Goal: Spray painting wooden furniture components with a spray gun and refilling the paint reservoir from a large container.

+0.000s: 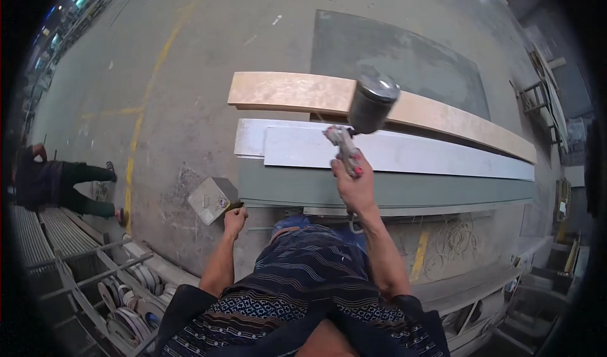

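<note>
My right hand is wrapped round the handle of a spray gun, held up over the boards. A dark cup with a shiny metal lid sits on the gun and leans to the right. My left hand is closed at the near left end of the boards, by a square metal can on the floor. A small dark piece shows at its fingers, too small to name. Beneath the gun lie long white boards, with a pale wood board behind and a grey-green panel in front.
Behind the boards a large grey-green sheet lies on the floor. Coiled wire or hose lies at the near right. Racks with rolls of edging stand at the lower left, and another person is at the far left.
</note>
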Tool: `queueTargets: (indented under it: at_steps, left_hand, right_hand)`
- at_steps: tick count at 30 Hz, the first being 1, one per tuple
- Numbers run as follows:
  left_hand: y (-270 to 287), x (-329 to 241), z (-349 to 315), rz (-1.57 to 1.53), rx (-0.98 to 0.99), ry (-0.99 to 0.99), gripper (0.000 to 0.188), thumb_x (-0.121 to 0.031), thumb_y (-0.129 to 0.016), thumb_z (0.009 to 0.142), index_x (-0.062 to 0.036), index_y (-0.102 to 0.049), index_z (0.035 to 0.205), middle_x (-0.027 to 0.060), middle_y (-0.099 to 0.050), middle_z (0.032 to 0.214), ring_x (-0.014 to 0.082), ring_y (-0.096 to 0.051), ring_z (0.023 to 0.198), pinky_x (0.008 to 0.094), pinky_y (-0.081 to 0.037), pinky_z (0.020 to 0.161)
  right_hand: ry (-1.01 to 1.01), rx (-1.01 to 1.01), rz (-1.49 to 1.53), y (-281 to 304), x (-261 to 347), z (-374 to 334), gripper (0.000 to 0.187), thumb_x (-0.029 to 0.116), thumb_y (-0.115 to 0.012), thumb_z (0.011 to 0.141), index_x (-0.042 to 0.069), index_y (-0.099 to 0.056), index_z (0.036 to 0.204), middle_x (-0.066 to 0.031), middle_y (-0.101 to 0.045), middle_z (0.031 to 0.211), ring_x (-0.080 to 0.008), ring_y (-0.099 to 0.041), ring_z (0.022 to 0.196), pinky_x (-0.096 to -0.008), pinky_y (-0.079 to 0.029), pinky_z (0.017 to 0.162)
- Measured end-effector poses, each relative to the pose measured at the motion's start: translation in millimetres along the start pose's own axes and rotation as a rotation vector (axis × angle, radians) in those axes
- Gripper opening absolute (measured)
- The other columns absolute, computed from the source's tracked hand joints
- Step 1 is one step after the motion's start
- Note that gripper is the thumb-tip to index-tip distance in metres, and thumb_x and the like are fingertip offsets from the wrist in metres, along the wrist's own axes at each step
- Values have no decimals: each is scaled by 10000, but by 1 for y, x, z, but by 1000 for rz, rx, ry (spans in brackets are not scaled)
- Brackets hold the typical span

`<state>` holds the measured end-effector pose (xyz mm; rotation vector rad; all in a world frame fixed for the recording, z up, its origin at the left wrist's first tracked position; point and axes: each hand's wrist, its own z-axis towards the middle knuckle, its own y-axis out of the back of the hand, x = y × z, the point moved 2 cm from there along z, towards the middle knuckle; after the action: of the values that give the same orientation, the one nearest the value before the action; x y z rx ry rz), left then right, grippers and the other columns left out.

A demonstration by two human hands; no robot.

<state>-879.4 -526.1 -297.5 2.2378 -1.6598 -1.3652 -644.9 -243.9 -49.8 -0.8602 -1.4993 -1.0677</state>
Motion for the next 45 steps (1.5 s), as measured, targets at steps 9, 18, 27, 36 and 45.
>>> queueTargets:
  at_steps: [9,18,27,36,45]
  left_hand:
    - [-2,56,-24,-129,7,103,306,-256,-587,813,-6,-621,638,17,-573,594,90,-508,562,258,-400,541]
    - [-44,27,-18,4,119,203,316,-270,-592,801,2,-633,647,38,-589,601,111,-526,566,276,-419,558]
    - [-133,-15,-5,18,330,79,320,-277,-576,826,26,-652,758,63,-626,661,132,-566,577,274,-433,531]
    - [-166,-7,-11,30,322,189,294,-270,-540,836,-26,-614,690,38,-591,633,115,-548,536,251,-363,425]
    - [-112,-22,-28,102,280,144,288,-231,-552,808,27,-628,709,61,-603,638,126,-552,544,255,-428,498]
  right_hand:
    - [-72,327,37,-51,1,1,136,127,-606,846,25,-536,904,9,-514,705,-57,-454,644,-220,-391,585]
    - [-70,7,42,89,-35,-22,105,112,-589,854,34,-539,905,7,-518,659,-45,-443,538,-223,-371,476]
    - [-251,-503,-112,294,-71,-22,127,129,-585,867,9,-544,870,1,-530,695,-75,-480,648,-231,-404,600]
    - [-38,-778,-361,386,-80,-10,131,118,-590,855,0,-536,845,4,-510,655,-66,-439,586,-240,-384,539]
    - [-151,-484,-144,270,-63,-25,92,89,-584,855,10,-537,850,23,-493,666,-43,-430,602,-215,-375,536]
